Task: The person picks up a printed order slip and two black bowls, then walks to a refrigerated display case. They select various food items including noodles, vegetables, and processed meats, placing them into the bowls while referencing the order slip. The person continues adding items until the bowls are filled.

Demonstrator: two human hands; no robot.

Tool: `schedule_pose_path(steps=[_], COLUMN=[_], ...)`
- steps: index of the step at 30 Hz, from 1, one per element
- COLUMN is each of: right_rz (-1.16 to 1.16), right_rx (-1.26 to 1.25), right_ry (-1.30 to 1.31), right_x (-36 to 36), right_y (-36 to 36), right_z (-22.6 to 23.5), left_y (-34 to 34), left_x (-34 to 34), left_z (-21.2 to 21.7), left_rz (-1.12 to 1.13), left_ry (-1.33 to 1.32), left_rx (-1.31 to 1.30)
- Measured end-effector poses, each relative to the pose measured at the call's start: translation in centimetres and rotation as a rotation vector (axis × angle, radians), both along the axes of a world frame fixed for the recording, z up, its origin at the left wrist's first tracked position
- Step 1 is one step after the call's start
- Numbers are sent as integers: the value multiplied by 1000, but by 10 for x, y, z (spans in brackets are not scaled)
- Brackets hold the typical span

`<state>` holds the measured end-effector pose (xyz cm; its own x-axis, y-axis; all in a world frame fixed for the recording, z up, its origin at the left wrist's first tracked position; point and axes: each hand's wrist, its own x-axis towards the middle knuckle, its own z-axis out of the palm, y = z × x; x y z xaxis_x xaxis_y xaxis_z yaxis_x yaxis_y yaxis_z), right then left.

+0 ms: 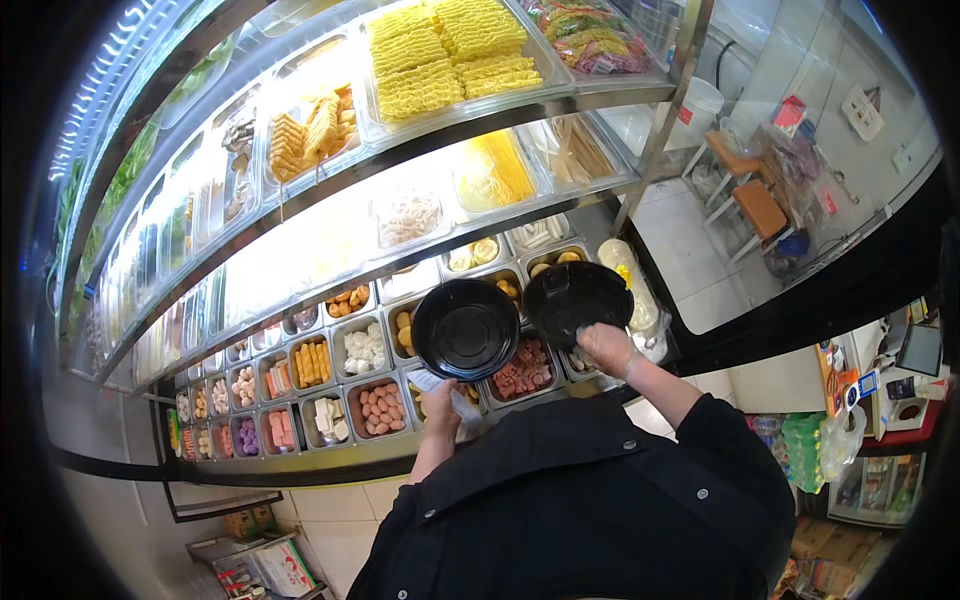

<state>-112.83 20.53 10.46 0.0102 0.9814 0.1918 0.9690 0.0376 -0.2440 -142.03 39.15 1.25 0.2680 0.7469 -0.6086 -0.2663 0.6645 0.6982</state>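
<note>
My left hand [440, 405] is closed at the near rim of a round, glossy black bowl [466, 328], which has nothing in it. A white slip [425, 380] and some clear plastic [466, 408] stick out beside those fingers. My right hand [607, 350], in a clear plastic glove, grips the near edge of a second black bowl [575, 290], tilted and to the right of the first. Both bowls are over rows of metal food pans. Below them lies a pan of reddish meat pieces [523, 370].
Pans of pinkish balls [381, 408], white blocks [327, 420] and yellow sticks [311, 362] spread leftward. Glass shelves with a metal edge [420, 145] overhang the pans, bearing a tray of noodle blocks [450, 50]. Brown stools [760, 208] stand at the far right.
</note>
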Motion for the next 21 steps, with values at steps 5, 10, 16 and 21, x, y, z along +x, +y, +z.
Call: schedule_pose_path(steps=[5,10,16,21], right_rz=[15,-286,-674,-819], right_rx=[-38,334,145,-92], right_ry=[48,197,149,-9], right_x=[8,84,209,254], right_y=[0,76,207,275], right_z=[18,89,129,121], left_y=[3,-5,-6,-14], left_x=[-9,-32,-55,-55], left_z=[-8,4,35,43], left_rz=[-184,-10,83,161], left_ry=[85,133,202,213], left_rx=[18,72,109,92])
